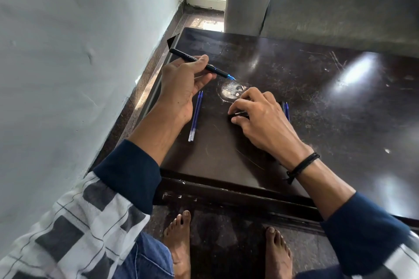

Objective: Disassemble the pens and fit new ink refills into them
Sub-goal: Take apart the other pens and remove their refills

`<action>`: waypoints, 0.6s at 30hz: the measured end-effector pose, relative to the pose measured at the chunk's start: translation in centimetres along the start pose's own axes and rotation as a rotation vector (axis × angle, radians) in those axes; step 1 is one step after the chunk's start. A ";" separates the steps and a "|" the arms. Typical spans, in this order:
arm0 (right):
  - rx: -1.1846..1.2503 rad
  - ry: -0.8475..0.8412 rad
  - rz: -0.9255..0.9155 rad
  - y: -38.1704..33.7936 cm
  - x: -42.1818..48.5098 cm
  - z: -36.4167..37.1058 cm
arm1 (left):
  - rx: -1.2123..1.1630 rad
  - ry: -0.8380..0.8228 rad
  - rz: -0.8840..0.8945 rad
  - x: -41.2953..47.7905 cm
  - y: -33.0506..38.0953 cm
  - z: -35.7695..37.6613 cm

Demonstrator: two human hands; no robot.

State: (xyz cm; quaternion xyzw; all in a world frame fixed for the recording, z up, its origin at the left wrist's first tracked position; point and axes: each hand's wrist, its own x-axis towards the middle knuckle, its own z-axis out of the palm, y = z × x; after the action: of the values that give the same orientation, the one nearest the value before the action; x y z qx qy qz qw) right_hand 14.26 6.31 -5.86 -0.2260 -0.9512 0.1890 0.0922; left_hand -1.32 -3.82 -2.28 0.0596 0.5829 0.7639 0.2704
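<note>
My left grip [183, 84] holds the black pen [218, 71] by the middle of its barrel, above the tabletop [317, 97]. The pen seems light and stiff, but its smooth plastic may slip, so I think the barrel is the good place to hold, not the thin blue tip. My right grip [256, 113] curls around a small black piece [238, 114] on the tabletop. Two thin refills [195, 118] lie beside my left wrist and probably bend easily.

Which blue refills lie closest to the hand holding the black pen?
The pair of refills lying side by side beside the left hand, which holds the black pen. The other refills peek out behind the right hand, curled on a black piece.
</note>
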 end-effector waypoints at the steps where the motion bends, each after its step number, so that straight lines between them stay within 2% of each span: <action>1: 0.002 0.011 0.005 0.0 0.0 0.0 | 0.001 -0.002 0.001 0.0 0.0 0.0; 9: -0.037 -0.053 -0.031 0.2 0.2 -0.2 | 0.001 -0.020 -0.007 -0.1 0.0 0.1; 11: -0.003 0.003 -0.017 0.1 0.2 -0.2 | 0.005 -0.027 -0.007 -0.2 0.0 0.1; 15: 0.262 0.164 0.113 0.0 0.4 -0.7 | 0.005 -0.042 -0.010 -0.2 -0.1 0.0; 18: 0.345 0.235 0.138 -0.1 0.5 -0.9 | 0.021 -0.075 -0.012 -0.3 -0.1 0.0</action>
State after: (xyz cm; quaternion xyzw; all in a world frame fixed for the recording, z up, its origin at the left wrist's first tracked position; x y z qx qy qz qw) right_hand 13.99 6.74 -4.99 -0.2917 -0.8698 0.3271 0.2266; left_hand -1.04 -3.89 -2.33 0.0875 0.5806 0.7534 0.2960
